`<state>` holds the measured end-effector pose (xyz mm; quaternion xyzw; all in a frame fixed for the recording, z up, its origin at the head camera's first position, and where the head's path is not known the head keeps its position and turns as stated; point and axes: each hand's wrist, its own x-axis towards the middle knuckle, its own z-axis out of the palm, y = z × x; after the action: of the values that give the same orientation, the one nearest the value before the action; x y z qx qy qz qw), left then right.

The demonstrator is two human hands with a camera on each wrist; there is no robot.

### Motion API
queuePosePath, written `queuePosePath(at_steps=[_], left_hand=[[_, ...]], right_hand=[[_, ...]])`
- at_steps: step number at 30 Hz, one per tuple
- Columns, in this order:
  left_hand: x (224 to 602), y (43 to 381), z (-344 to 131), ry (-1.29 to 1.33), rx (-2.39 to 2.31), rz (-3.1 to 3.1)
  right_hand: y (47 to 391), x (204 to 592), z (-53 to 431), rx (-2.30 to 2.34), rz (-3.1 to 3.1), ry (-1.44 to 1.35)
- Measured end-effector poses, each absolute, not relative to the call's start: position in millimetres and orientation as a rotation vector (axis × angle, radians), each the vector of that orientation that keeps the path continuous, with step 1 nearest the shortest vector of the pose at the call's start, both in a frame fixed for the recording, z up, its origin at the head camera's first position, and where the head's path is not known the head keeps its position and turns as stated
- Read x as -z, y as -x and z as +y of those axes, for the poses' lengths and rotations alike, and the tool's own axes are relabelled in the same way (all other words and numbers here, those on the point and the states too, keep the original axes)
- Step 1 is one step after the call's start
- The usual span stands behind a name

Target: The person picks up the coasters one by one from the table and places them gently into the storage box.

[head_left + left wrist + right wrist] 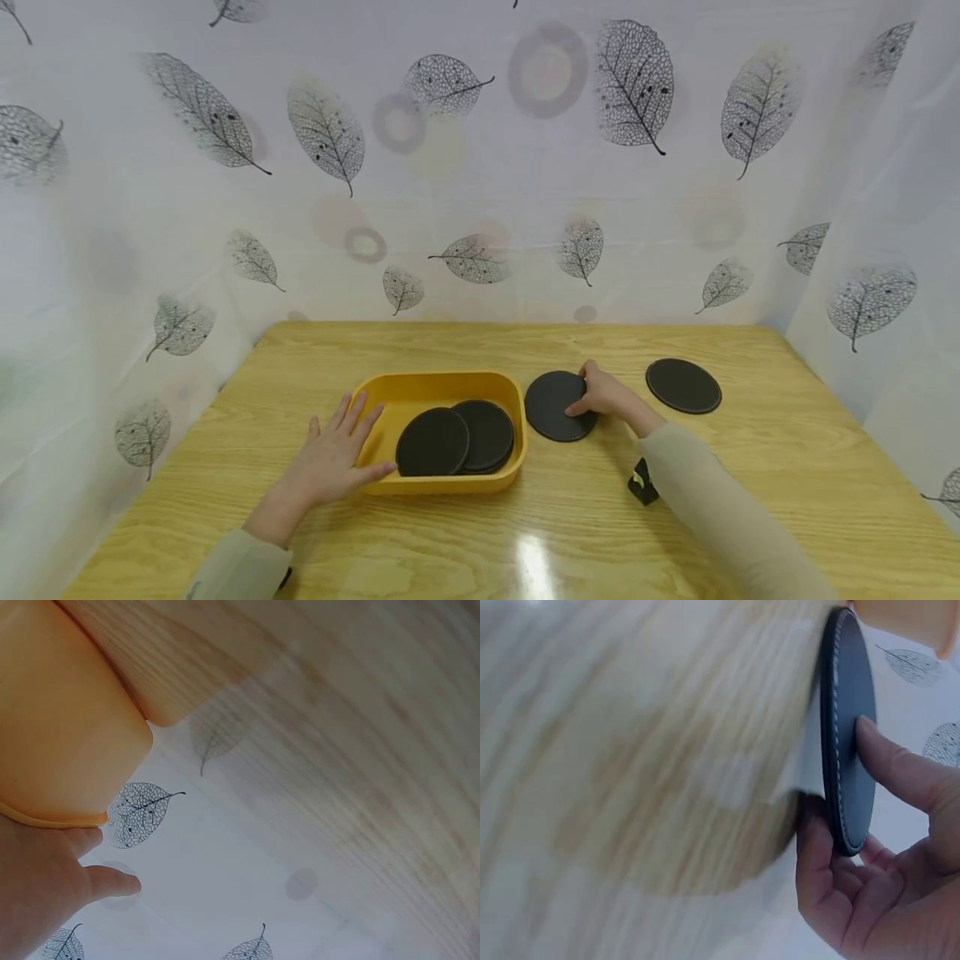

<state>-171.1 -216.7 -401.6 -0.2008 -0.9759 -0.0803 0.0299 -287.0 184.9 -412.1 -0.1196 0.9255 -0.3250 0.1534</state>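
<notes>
My right hand point(609, 398) pinches a round black coaster point(553, 408) just right of a yellow plastic bin point(442, 485). In the right wrist view, the thumb lies on the flat face of this stitched coaster point(857, 697), the fingers under it; it is tilted on edge there, close over the table. Spread fingers of my left hand point(330, 462) rest on the bin's left rim, with nothing gripped. Inside the bin, one black coaster point(432, 442) overlaps another coaster point(492, 429). A further black coaster point(684, 386) lies flat at the right.
The wooden table point(420, 550) carries everything. A leaf-patterned curtain point(465, 192) hangs behind the table and along both sides. A small black device point(642, 483) with a yellow-green mark shows beside the right sleeve point(720, 500).
</notes>
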Motion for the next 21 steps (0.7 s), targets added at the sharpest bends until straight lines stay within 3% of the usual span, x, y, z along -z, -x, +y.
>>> queuePosePath(at_steps=[21], left_hand=[[401,171,-216,0.619,0.239,-3.005]], right_hand=[[257,402,215,1.511,2.274,0.263]])
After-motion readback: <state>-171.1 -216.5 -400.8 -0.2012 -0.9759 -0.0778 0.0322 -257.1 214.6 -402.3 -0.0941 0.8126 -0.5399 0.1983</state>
